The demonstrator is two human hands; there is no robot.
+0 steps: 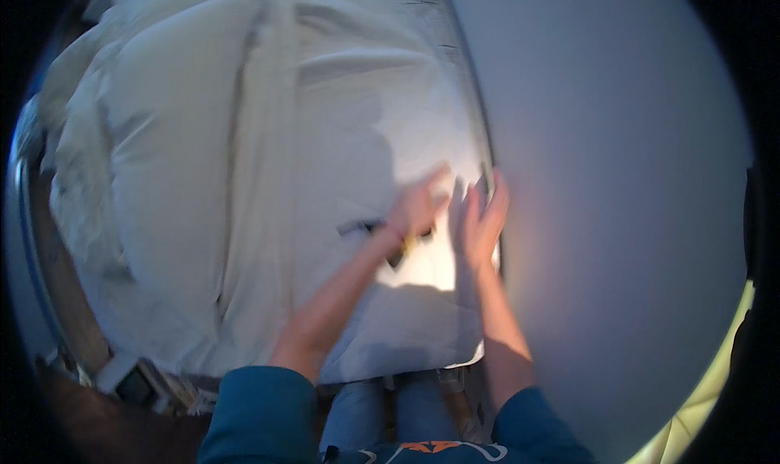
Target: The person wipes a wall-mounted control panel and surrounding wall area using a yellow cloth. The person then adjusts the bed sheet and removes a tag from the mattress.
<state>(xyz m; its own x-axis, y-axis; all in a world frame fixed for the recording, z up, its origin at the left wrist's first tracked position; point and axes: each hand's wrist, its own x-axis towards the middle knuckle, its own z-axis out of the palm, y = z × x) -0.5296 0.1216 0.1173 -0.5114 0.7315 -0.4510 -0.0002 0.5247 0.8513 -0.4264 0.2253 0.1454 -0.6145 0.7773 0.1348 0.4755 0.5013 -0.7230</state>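
My left hand [419, 208] is over the white sheet on a bed [341, 153], blurred, with its index finger stretched forward and its thumb apart. I see nothing held in it. A band circles that wrist. Under the wrist lies a dark object [396, 258], mostly hidden, and I cannot tell what it is. At the bed's right edge, my right hand [485, 220] has its fingers spread, pointing away from me, beside the narrow gap along the wall [609, 190]. Whether its fingertips touch the sheet or the wall cannot be made out.
Bunched white bedding [170, 159] covers the bed's left side, with a long fold running away from me. The wall closes off the right. My legs [390, 412] stand against the near edge. A pale boxy object [131, 382] sits at the lower left; yellow fabric [688, 403] shows lower right.
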